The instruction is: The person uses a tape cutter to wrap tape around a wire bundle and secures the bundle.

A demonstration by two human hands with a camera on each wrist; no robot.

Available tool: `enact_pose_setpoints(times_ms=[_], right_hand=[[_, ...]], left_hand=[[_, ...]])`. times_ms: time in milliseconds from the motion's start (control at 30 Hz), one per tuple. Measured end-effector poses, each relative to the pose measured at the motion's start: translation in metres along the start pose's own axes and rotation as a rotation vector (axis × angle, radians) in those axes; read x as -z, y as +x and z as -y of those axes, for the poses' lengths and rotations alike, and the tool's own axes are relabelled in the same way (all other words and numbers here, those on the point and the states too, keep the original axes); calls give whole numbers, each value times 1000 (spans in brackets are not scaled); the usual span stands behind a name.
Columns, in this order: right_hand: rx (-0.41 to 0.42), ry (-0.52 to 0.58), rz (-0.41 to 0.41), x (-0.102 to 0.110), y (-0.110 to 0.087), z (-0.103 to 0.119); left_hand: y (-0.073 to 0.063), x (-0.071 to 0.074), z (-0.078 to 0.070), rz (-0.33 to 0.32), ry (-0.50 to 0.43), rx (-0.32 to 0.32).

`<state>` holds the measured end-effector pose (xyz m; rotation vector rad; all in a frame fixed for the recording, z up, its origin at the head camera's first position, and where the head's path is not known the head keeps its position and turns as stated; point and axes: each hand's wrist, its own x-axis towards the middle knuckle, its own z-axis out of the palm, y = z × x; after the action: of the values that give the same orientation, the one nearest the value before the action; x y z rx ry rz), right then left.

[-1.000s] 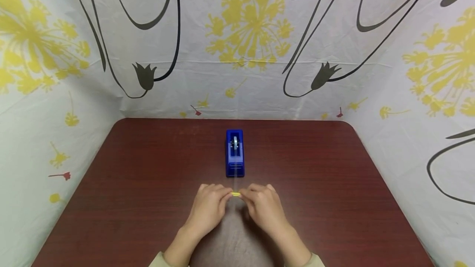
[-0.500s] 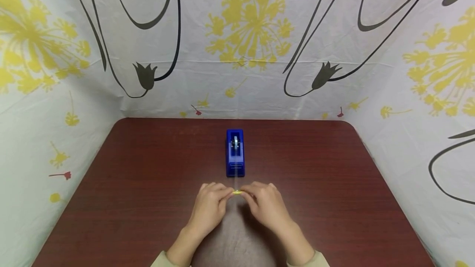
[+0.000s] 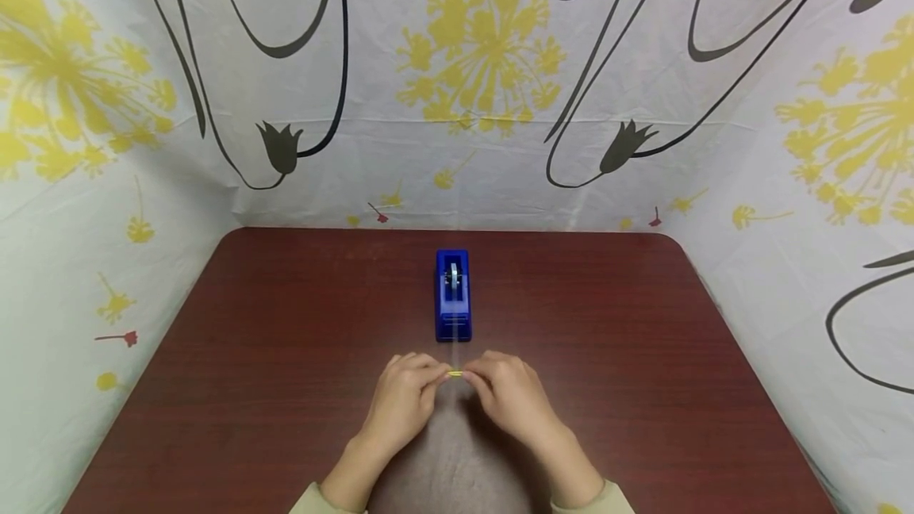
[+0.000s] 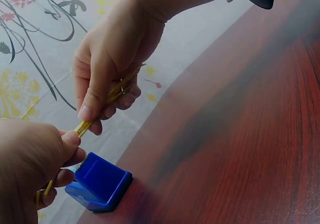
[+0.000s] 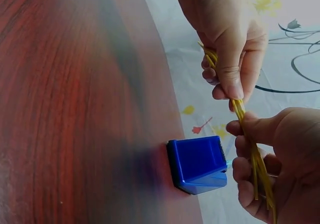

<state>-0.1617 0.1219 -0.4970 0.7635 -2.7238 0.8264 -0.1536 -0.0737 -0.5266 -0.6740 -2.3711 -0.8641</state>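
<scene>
Both hands pinch a bundle of thin yellow strands (image 3: pixel 455 373), one at each side of its short exposed middle. My left hand (image 3: pixel 405 399) has thumb and fingertips on the left part, and my right hand (image 3: pixel 510 399) mirrors it on the right. In the right wrist view, loose ends of the strands (image 5: pixel 259 169) run down inside the right hand's curled fingers. Ahead of the hands stands a blue tape dispenser (image 3: pixel 453 316) with a roll of tape (image 3: pixel 453 276). A clear tape strip (image 3: pixel 455 354) stretches from its cutting edge toward the bundle's middle.
The dark red-brown table (image 3: pixel 307 300) has rounded far corners. White fabric (image 3: pixel 357 181) with printed flowers surrounds it at the back and both sides.
The hands and yellow bundle rise slightly away from me, then come back a little. Both keep their pinch, and the dispenser stays in place.
</scene>
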Motion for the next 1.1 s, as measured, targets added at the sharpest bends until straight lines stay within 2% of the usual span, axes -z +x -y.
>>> enact_pose_setpoints(times_ms=[300, 567, 667, 900, 1100], right_hand=[[27, -3, -56, -5, -1, -4], [46, -12, -86, -7, -1, -5], [47, -16, -94, -8, -1, -5], [55, -2, -111, -9, 0, -5], [34, 20, -99, -8, 1, -4]], left_hand=[[5, 7, -3, 171, 39, 82], [10, 11, -5, 249, 82, 142], [10, 12, -4, 239, 82, 143], [9, 9, -2, 163, 91, 105], [9, 7, 0, 128, 66, 104]])
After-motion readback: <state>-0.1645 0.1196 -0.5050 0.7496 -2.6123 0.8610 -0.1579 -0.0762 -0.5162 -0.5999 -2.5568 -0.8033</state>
